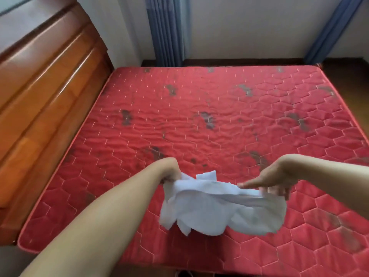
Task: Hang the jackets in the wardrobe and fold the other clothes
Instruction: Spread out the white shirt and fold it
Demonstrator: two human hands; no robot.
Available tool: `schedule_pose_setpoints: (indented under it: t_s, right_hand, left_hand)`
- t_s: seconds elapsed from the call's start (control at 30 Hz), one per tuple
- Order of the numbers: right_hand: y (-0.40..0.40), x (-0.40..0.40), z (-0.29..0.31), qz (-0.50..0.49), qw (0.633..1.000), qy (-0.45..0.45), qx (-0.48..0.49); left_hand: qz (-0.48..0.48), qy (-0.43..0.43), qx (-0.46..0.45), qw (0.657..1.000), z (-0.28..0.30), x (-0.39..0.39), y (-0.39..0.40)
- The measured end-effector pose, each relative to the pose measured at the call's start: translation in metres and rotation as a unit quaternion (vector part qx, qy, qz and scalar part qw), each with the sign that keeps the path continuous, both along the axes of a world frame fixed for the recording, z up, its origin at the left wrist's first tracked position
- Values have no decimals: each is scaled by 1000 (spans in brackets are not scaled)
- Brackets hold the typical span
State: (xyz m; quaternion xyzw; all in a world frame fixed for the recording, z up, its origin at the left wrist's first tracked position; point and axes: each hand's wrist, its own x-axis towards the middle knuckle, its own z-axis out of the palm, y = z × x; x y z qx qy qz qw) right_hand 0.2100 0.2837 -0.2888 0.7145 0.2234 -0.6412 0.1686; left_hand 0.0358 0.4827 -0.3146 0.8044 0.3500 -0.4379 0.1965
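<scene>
While your left hand (171, 172) grips one end of the crumpled white garment (219, 208) and your right hand (273, 180) pinches the other, it hangs at six o'clock over the red mattress (199, 120); that light pinch could slip, bunching it further.

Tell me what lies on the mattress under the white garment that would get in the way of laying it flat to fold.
Nothing visible does. The left hand and right hand hold the white garment bunched above the red mattress, whose quilted surface shows only dark stains.
</scene>
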Motion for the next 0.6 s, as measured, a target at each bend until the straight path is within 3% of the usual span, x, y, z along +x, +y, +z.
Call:
schedule_pose_setpoints:
  t_s: [0.07, 0.13, 0.2, 0.27, 0.37, 0.5, 0.6]
  right_hand:
    - [-14, -5, -31, -62, 998, 0, 20]
    - [-23, -17, -76, -33, 998, -42, 39]
    - [-23, -32, -116, 11, 999, -28, 23]
    - [-21, -38, -136, -6, 1000, 23, 14]
    - [-19, -35, -127, -137, 981, 123, 68]
    - [-22, -30, -84, -298, 886, 319, 156]
    - [-18, -31, -63, -347, 837, 366, 212]
  left_hand:
    - [159, -109, -38, 981, 1, 11, 6]
    - [326, -209, -84, 918, 6, 21, 5]
    - [406, -258, -120, 869, 8, 27, 2]
    - [432, -278, -123, 849, 9, 31, 1]
    - [485, -301, -122, 812, 12, 33, 9]
    - [501, -314, -131, 795, 13, 32, 23]
    - [508, -327, -153, 782, 14, 34, 28]
